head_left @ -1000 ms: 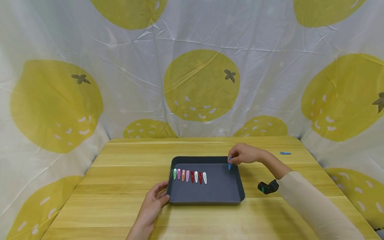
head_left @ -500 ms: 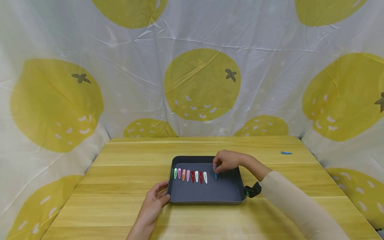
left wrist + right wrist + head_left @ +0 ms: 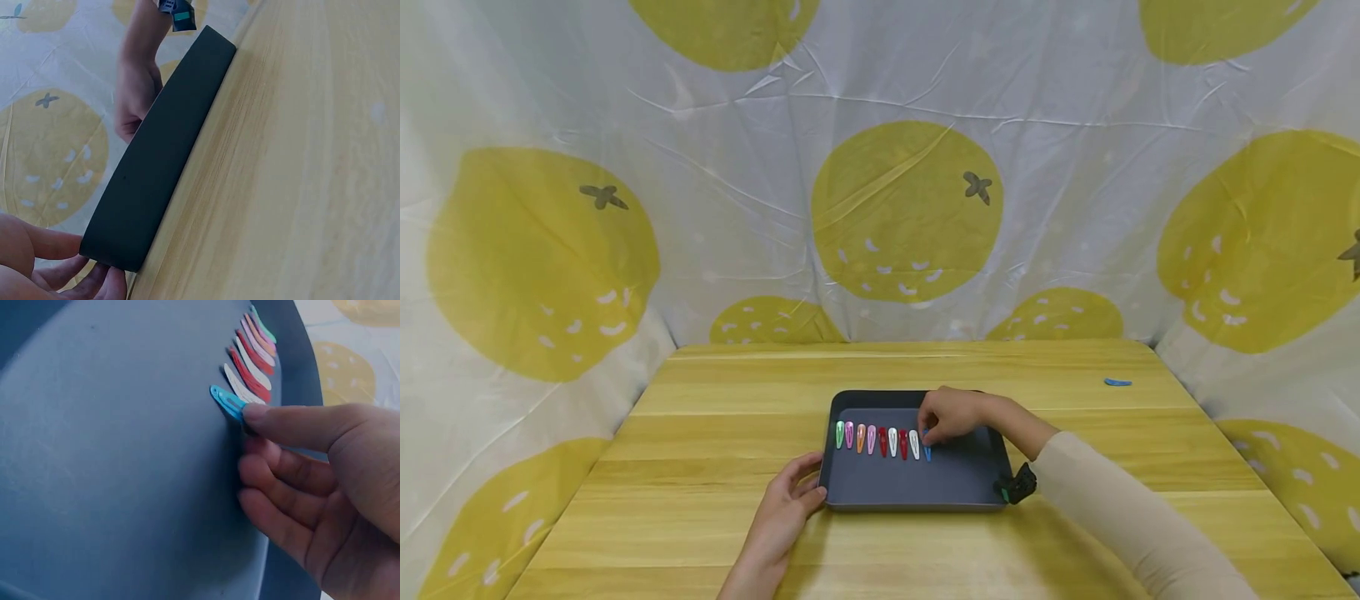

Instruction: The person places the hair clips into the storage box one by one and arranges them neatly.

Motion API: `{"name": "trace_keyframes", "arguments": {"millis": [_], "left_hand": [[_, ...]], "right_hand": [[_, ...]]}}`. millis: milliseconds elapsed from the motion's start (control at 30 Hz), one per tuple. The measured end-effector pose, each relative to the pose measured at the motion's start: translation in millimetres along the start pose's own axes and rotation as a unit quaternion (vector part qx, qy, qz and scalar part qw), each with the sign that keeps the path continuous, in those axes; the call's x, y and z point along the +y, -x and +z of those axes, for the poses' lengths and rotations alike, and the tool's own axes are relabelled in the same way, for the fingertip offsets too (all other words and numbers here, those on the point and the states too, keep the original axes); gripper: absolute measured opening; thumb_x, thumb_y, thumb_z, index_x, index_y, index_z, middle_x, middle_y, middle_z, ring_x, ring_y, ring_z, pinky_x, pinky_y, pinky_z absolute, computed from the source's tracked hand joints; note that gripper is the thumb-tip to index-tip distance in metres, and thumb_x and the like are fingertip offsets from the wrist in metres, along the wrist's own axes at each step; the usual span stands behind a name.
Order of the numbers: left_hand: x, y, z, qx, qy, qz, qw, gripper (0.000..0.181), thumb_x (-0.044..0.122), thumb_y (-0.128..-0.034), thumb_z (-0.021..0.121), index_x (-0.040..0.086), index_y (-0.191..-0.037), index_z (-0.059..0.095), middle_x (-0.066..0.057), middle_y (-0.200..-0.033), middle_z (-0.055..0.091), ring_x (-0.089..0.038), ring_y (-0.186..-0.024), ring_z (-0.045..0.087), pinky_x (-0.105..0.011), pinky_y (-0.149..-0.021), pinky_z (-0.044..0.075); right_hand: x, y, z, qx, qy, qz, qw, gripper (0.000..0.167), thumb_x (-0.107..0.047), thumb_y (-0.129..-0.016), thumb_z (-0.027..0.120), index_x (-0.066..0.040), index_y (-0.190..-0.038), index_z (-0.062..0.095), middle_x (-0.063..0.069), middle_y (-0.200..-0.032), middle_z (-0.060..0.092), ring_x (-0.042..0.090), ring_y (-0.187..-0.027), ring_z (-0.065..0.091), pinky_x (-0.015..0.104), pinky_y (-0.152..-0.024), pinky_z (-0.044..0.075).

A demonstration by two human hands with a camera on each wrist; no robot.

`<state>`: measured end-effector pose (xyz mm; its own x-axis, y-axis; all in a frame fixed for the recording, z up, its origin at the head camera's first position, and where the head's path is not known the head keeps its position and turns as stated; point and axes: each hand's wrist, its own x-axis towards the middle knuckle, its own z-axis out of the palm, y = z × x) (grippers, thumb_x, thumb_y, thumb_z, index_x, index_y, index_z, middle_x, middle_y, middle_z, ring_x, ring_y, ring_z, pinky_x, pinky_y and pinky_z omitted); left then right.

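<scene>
A blue snap hair clip [image 3: 226,402] is pinched between the thumb and fingers of my right hand [image 3: 953,413]. It is at the right end of a row of hair clips in the dark grey baking tray [image 3: 880,487], beside a white hair clip [image 3: 914,445]. The row also has red [image 3: 904,444], orange [image 3: 861,438], pink and green hair clips [image 3: 840,434], with their narrow ends toward me. My left hand [image 3: 784,507] holds the tray's near left corner, the thumb on the front wall [image 3: 137,169] and fingers round the side.
Another blue hair clip [image 3: 1117,382] lies on the wooden table [image 3: 700,467] at the far right. A black device [image 3: 1019,484] on my right wrist hangs over the tray's right rim. A lemon-print cloth [image 3: 722,208] stands behind the table.
My right hand has carried the blue hair clip leftward and toward me, from the tray's far right corner to beside the last white clip. The left hand has stayed at the corner.
</scene>
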<state>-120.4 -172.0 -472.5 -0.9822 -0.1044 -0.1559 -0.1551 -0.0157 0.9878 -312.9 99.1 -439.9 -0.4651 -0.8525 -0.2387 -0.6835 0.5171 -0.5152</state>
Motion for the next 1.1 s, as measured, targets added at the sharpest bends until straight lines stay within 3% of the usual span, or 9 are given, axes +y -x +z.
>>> {"name": "trace_keyframes", "arguments": {"millis": [167, 500, 867, 1100], "left_hand": [[-0.4, -0.4, -0.3, 0.000, -0.001, 0.001, 1.0000, 0.051, -0.012, -0.0964, 0.054, -0.007, -0.146, 0.048, -0.027, -0.148, 0.047, -0.041, -0.131, 0.050, -0.038, -0.098, 0.051], [-0.9, -0.4, -0.4, 0.001, 0.000, 0.002, 1.0000, 0.051, -0.012, -0.0958, 0.054, -0.008, -0.146, 0.048, -0.027, -0.147, 0.047, -0.041, -0.130, 0.050, -0.039, -0.097, 0.051], [-1.2, -0.8, -1.1, 0.000, 0.001, -0.003, 1.0000, 0.051, -0.011, -0.0963, 0.054, -0.007, -0.147, 0.048, -0.027, -0.148, 0.047, -0.040, -0.131, 0.049, -0.039, -0.098, 0.051], [0.2, -0.5, -1.7, 0.001, -0.002, -0.006, 1.0000, 0.051, -0.011, -0.0970, 0.054, -0.006, -0.147, 0.047, -0.027, -0.149, 0.046, -0.041, -0.131, 0.049, -0.040, -0.099, 0.051]], "right_hand": [[-3.2, -1.2, 1.6, 0.021, 0.025, 0.013, 0.9994, 0.013, -0.014, -0.094, 0.078, -0.016, -0.083, 0.071, -0.011, -0.070, 0.061, 0.004, -0.061, 0.052, 0.023, -0.059, 0.044], [-2.5, 1.6, 5.3, 0.036, 0.021, 0.028, 0.9987, 0.016, -0.017, -0.094, 0.079, -0.016, -0.084, 0.066, -0.008, -0.069, 0.058, 0.006, -0.059, 0.049, 0.024, -0.058, 0.041], [0.5, 5.6, 5.3, 0.048, 0.010, 0.021, 0.9986, 0.013, -0.017, -0.094, 0.078, -0.014, -0.090, 0.066, -0.008, -0.072, 0.059, 0.006, -0.061, 0.050, 0.025, -0.059, 0.042], [10.7, 16.9, -2.2, 0.087, 0.007, -0.008, 0.9961, 0.014, -0.019, -0.095, 0.078, -0.010, -0.103, 0.071, -0.010, -0.081, 0.061, 0.006, -0.070, 0.056, 0.027, -0.065, 0.050]]}}
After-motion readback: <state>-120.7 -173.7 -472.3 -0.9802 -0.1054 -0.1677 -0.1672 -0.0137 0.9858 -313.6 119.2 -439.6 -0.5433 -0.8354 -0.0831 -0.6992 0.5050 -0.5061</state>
